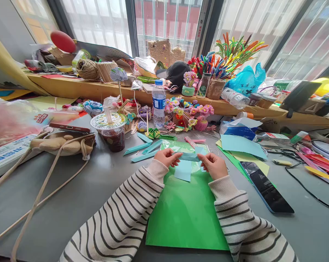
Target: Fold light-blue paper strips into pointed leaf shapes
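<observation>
Between both hands stretches a narrow folded strip of light blue paper (190, 157). My left hand (167, 158) pinches its left end and my right hand (213, 165) pinches its right end. Just below the strip, a light blue paper square (183, 171) lies on a glossy green sheet (187, 211). Other light blue pieces sit partly hidden behind my fingers. Several folded blue-green paper strips (145, 155) are spread on the grey table to the left of my left hand.
An iced drink cup (112, 136) and a small bag with cords (63, 143) stand at left. A water bottle (159, 103) and craft flowers (190, 112) line the back. At right lie a phone (266, 187), a blue paper sheet (243, 145) and a black cable (308, 185).
</observation>
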Demonstrator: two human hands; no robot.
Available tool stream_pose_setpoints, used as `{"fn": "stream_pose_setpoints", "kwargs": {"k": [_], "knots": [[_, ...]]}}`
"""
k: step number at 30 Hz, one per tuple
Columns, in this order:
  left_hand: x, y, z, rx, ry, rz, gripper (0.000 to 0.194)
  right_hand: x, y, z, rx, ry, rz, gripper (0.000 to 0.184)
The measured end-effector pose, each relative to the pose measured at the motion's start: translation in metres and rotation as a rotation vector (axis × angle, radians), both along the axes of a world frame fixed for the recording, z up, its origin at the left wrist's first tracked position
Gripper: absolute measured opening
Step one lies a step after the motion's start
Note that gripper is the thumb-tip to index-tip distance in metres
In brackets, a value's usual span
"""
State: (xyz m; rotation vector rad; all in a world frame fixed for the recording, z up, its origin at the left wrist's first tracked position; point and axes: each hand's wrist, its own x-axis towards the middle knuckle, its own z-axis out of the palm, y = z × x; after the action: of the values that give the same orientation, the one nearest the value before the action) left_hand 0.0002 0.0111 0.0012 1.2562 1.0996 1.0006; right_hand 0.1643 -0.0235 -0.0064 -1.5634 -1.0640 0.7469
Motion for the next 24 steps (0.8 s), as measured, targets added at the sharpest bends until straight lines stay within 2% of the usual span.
{"fn": "stream_pose_setpoints", "kwargs": {"k": [2,5,8,16,24], "knots": [[0.0,-0.0001,0.0003,0.005,0.005,0.01,0.028,-0.0004,0.0001,0.0006,0.022,0.04,0.034,0.034],[0.0004,0.0007,-0.0014,-0.008,-0.027,-0.028,0.025,-0.002,0.0001,0.0009,0.044,0.139,0.19,0.031],[0.0013,0.0013,-0.0032,-0.014,-0.078,-0.083,0.025,-0.004,-0.0011,0.0003,0.047,0.153,0.314,0.026],[0.0029,-0.0016,-0.003,-0.089,-0.14,-0.261,0.039,-0.0069,-0.004,0.0001,0.077,0.19,0.428,0.021],[0.0036,-0.0022,0.0001,-0.141,-0.121,-0.217,0.035,-0.0064,-0.0034,0.0006,0.069,0.161,0.473,0.016]]}}
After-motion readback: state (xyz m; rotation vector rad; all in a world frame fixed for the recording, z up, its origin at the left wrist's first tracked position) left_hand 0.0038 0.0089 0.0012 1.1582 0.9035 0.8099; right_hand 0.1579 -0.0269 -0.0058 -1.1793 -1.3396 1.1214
